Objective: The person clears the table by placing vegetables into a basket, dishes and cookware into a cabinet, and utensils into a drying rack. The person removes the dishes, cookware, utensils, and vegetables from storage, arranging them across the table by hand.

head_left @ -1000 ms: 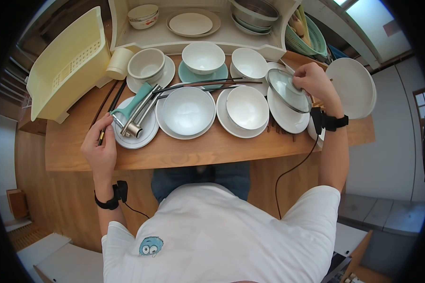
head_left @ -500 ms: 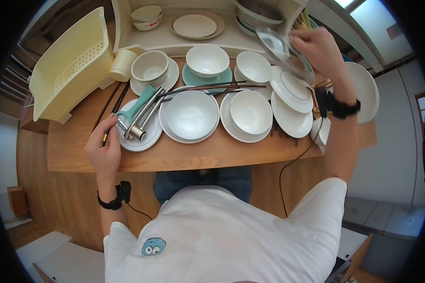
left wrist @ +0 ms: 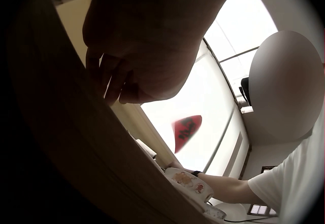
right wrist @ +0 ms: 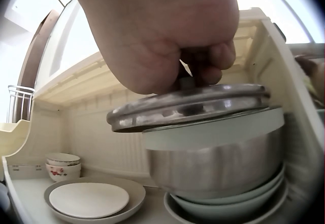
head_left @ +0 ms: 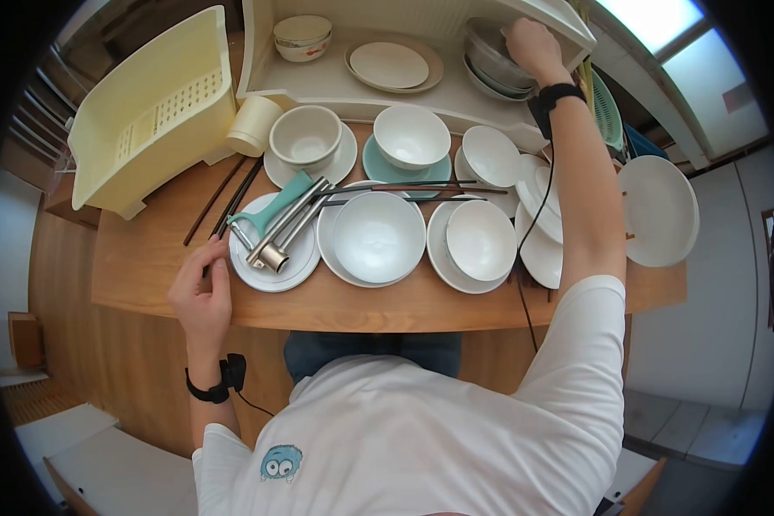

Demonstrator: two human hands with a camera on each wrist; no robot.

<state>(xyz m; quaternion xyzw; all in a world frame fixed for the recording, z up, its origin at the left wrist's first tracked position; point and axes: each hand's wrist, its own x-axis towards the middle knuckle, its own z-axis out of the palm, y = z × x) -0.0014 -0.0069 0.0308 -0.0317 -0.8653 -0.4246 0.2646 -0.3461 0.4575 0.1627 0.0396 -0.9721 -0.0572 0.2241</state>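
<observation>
My right hand [head_left: 535, 50] reaches into the cream rack and pinches the knob of a glass lid with a steel rim [right wrist: 188, 113]. In the right wrist view the lid sits slightly tilted right at the top of a stack: a pale bowl [right wrist: 213, 131], a steel bowl [right wrist: 208, 170] and pale green bowls [right wrist: 228, 206]. At the table's front left, my left hand [head_left: 201, 297] rests with loosely bent fingers, holding nothing. Beside it are dark chopsticks [head_left: 235, 205] and a white plate [head_left: 297, 273] bearing a green-handled peeler [head_left: 275, 206] and metal tools.
White bowls on plates [head_left: 378, 236] fill the table's middle. More chopsticks [head_left: 421, 187] lie across them. A yellow drainer basket [head_left: 159, 120] and a cream cup [head_left: 254, 125] stand left. The rack [head_left: 318, 90] also holds flowered bowls [head_left: 303, 39] and plates [head_left: 390, 65]. A large white dish [head_left: 660, 211] leans at right.
My right hand has lifted the lid off the plates at the right and carried it up and back into the rack, onto the bowl stack. The left hand has barely moved.
</observation>
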